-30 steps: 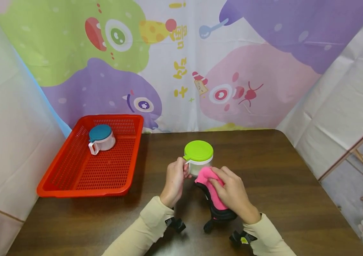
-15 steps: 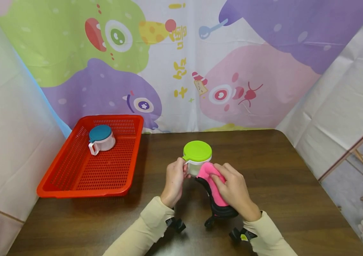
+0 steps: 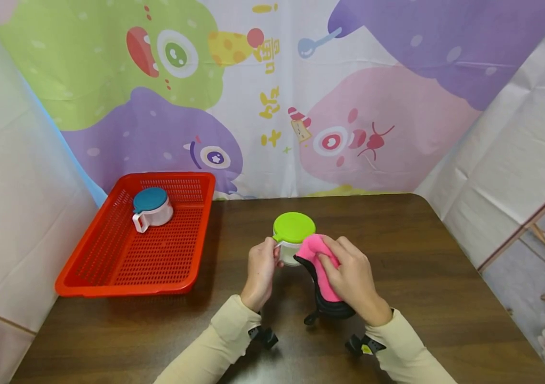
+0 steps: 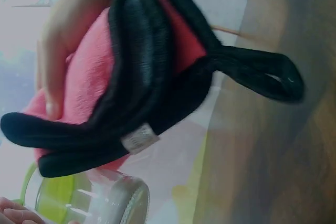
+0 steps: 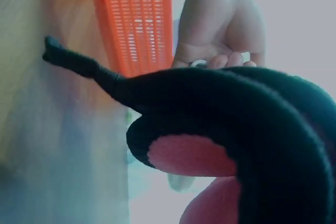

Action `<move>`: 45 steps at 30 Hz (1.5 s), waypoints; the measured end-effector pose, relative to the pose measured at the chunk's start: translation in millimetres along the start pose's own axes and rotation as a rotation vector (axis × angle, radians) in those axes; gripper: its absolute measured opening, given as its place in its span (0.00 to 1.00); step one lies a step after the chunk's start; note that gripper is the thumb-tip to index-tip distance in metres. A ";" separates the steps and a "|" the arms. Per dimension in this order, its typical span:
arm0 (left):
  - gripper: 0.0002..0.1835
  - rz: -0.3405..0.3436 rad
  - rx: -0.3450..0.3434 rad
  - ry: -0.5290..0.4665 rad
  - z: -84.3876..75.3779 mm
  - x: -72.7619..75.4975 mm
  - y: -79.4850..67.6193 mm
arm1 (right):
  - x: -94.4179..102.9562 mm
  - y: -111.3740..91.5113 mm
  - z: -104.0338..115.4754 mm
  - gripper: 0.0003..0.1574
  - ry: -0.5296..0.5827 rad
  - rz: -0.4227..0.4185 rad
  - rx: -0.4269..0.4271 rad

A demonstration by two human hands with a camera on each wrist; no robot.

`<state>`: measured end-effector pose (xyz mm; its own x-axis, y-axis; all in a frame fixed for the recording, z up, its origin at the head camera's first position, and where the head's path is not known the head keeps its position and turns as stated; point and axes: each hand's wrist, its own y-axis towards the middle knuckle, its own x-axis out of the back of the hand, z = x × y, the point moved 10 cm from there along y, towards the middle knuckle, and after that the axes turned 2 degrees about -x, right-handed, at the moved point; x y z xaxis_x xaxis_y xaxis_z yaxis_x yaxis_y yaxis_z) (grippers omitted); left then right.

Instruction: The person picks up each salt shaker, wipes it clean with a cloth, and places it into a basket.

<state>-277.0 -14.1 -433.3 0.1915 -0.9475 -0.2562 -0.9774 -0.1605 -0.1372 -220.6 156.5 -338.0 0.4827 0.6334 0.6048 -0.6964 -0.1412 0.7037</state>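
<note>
My left hand [image 3: 260,269] grips the handle of a clear seasoning jar [image 3: 289,252] with a white collar and a lime-green lid [image 3: 294,228]. In my right hand [image 3: 351,274] is a folded pink cleaning cloth [image 3: 320,269] with black edging and a black hanging loop. The cloth overlaps the right side of the jar in the head view. Seen from the left wrist, the cloth [image 4: 139,72] hangs close by the jar's clear body [image 4: 113,195]. The right wrist view has the cloth [image 5: 210,95] in front, covering most of the jar, with the left hand [image 5: 220,30] behind it.
On the left of the brown wooden table [image 3: 421,277] stands a red plastic basket [image 3: 191,261]. A similar jar [image 3: 159,214] with a blue lid sits inside it. A cartoon-printed curtain [image 3: 272,176] hangs behind the table.
My right hand has moved the cloth upward and away from me, towards the lid's edge. The green-lidded jar has shifted slightly left, still held by the left hand.
</note>
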 end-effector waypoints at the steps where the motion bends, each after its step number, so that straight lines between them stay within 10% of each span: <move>1: 0.16 -0.002 0.006 0.001 1.1 -0.3 -0.2 | 0.4 1.3 1.3 0.21 -0.002 -0.005 0.008; 33: 0.19 -0.003 -0.018 0.079 1.6 -3.8 -4.1 | -10.3 2.5 34.7 0.21 -0.094 0.005 0.116; 45: 0.18 -0.022 -0.037 0.129 1.2 -2.8 -3.6 | -22.5 -3.0 38.6 0.21 -0.138 0.126 0.144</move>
<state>-273.9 -10.5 -433.3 0.2018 -0.9711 -0.1278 -0.9763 -0.1890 -0.1054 -208.9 113.4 -339.4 0.4717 0.4952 0.7295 -0.6775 -0.3259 0.6593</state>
